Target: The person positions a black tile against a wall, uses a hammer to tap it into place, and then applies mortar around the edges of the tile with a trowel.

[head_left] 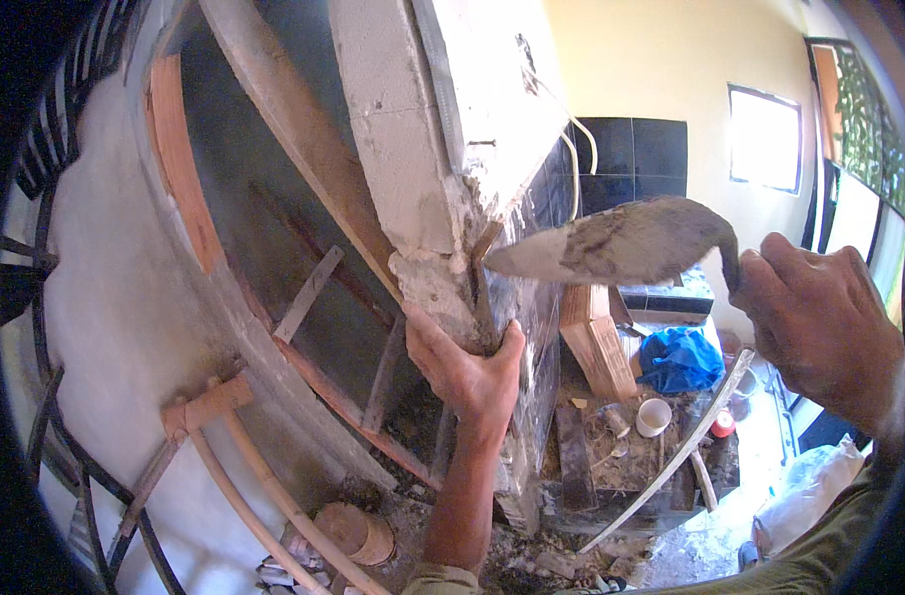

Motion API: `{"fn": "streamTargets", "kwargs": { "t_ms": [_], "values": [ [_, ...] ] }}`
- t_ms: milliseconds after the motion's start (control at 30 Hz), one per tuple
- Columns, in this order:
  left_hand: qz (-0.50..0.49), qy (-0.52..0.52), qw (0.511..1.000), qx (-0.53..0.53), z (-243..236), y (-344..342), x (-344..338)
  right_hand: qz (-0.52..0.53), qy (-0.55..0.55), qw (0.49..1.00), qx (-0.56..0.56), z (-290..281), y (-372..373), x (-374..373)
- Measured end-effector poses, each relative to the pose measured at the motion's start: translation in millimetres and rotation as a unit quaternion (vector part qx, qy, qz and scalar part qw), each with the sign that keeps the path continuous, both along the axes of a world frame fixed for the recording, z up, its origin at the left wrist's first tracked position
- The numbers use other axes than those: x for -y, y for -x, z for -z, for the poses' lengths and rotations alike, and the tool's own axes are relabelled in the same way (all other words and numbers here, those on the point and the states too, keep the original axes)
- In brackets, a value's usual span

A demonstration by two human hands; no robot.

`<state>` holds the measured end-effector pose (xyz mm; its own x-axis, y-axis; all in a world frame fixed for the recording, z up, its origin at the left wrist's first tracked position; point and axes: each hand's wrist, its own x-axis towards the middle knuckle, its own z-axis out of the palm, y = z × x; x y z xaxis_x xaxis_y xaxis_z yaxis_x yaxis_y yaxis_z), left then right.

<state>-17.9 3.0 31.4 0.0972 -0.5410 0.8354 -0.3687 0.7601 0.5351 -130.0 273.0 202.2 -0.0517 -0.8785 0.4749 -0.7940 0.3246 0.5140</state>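
My right hand (819, 317) is closed around the handle of a mason's trowel (631, 243) and holds it up on the right. Grey mortar smears stain its leaf-shaped blade. The blade's tip points left, at or very near the broken edge of a whitish wall end (398, 169); I cannot tell whether they touch. Beside the tip, a small brown sliver (486, 241) sticks up at the rough corner. Lower down, my left hand (467, 382) grips the wall end, its thumb on the right face and its fingers toward the left side.
Left of the wall end, a long wooden plank (304, 149) leans inside a curved opening. To the right, a cluttered surface carries a blue plastic bag (680, 359), a white cup (654, 417) and wooden blocks (596, 347). A pale strip (671, 466) slants across its front. A white sack (814, 486) lies lower right.
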Motion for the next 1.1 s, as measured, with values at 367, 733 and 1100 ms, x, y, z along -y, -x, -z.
{"fn": "streamTargets", "kwargs": {
  "t_ms": [367,733,1100],
  "values": [
    [-0.002,-0.014,1.000,-0.012,-4,0,-4,-0.106,0.023,0.988,0.108,30,54,30],
    [0.039,-0.010,0.999,-0.021,-1,2,1,-0.124,-0.043,0.989,0.074,28,63,41],
    [0.078,-0.028,0.995,-0.063,-8,8,-7,-0.170,0.025,0.975,0.143,51,85,29]
  ]
}}
